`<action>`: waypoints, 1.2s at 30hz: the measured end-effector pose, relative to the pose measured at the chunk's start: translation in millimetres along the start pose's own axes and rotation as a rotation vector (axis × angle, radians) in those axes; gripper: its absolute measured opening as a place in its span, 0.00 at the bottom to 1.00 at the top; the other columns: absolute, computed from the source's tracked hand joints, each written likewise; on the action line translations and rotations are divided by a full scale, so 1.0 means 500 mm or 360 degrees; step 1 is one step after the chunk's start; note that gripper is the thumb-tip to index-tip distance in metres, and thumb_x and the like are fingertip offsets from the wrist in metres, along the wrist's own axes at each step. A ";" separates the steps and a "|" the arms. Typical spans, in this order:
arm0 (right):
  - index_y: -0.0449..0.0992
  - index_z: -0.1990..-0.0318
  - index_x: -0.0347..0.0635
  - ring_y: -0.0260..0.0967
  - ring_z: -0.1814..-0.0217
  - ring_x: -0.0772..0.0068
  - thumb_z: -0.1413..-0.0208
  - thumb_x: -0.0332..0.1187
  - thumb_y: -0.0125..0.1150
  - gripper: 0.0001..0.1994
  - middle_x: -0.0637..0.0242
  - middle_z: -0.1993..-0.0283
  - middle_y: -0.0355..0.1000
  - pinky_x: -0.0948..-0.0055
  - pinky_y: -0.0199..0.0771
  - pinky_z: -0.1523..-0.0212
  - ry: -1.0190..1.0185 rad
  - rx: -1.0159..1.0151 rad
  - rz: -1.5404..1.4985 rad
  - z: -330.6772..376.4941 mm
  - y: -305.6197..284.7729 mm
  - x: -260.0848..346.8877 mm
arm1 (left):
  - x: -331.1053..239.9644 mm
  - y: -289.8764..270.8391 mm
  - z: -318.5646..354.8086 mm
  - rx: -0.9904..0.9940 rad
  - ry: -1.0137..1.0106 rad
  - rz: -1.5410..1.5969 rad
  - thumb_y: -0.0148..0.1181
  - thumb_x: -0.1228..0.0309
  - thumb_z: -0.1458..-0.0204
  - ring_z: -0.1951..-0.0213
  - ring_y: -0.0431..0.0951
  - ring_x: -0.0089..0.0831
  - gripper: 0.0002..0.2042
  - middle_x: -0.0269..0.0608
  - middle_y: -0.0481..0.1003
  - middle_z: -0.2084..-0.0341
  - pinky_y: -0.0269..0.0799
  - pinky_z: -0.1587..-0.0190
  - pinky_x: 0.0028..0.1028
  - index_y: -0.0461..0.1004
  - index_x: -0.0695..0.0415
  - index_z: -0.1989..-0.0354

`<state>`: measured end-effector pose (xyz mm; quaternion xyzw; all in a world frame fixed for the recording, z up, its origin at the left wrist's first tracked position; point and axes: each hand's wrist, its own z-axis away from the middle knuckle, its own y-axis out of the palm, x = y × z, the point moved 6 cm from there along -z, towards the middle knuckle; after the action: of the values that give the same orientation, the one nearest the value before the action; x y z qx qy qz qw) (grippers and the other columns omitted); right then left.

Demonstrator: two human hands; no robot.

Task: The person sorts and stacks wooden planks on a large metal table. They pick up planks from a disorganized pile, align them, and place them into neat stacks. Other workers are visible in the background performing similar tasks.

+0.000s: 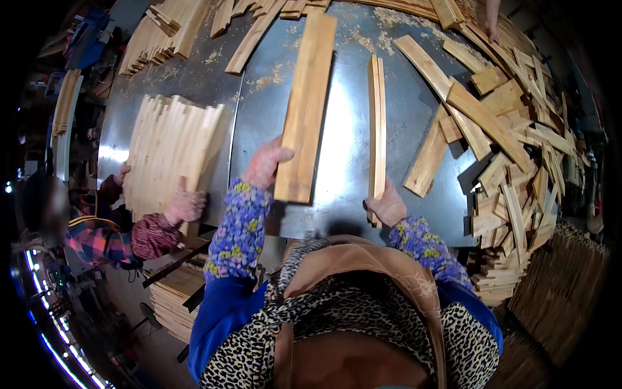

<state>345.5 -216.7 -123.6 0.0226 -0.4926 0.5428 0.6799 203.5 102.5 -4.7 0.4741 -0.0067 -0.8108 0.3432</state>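
My left hand (267, 162) is closed on the near end of a wide wooden board (306, 110), thumb on its upper face. The board stretches away from me over the metal table (350, 220). To the right, my right hand (387, 205) grips the near end of a narrow wooden strip (376, 123), which shows a long edge toward me. The two pieces lie apart, with shiny metal between them. Fingers under the board are hidden.
A co-worker (97, 227) at the left holds a stack of wooden slats (170, 149). Loose boards (499, 136) heap up on the right. More slats (165, 35) lie at the far left, with wood shavings (269, 78) scattered about. Another person's hand (492, 29) shows at the far right.
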 end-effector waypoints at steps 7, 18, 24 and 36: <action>0.61 0.21 0.41 0.80 0.42 0.40 0.49 0.43 0.69 0.45 0.40 0.43 0.80 0.54 0.80 0.38 0.0107 0.0060 0.0126 0.028 -0.041 0.058 | 0.250 -0.198 0.171 -0.0925 0.0098 -0.1652 0.60 0.62 0.39 0.33 0.74 0.54 0.34 0.62 0.73 0.33 0.68 0.28 0.42 0.66 0.66 0.25; 0.77 0.35 0.40 0.75 0.38 0.39 0.45 0.51 0.70 0.34 0.44 0.45 0.79 0.46 0.78 0.37 -0.0896 0.0063 0.0645 -0.021 -0.077 0.031 | 0.227 0.289 -0.044 -0.0714 0.0109 -0.1445 0.65 0.70 0.47 0.44 0.83 0.57 0.31 0.66 0.82 0.47 0.77 0.39 0.47 0.71 0.68 0.33; 0.60 0.20 0.50 0.68 0.27 0.38 0.44 0.32 0.61 0.41 0.44 0.21 0.61 0.44 0.70 0.30 -0.0299 -0.0816 0.1578 -0.246 -0.669 -0.181 | 0.288 0.264 -0.077 -0.0888 0.0033 -0.1792 0.68 0.63 0.42 0.34 0.77 0.61 0.39 0.70 0.75 0.36 0.71 0.29 0.46 0.62 0.67 0.24; 0.78 0.32 0.41 0.77 0.36 0.56 0.31 0.56 0.63 0.31 0.47 0.40 0.81 0.60 0.71 0.28 -0.0306 0.0912 -0.0208 -0.080 -0.501 -0.156 | 0.329 0.594 -0.206 -0.0507 0.0041 -0.0093 0.67 0.60 0.39 0.41 0.81 0.44 0.33 0.56 0.79 0.39 0.75 0.33 0.41 0.70 0.67 0.29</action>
<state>567.9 -352.5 -71.9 0.2962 -0.3791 0.6101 0.6296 394.9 -184.9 -87.4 0.4240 0.1403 -0.8051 0.3904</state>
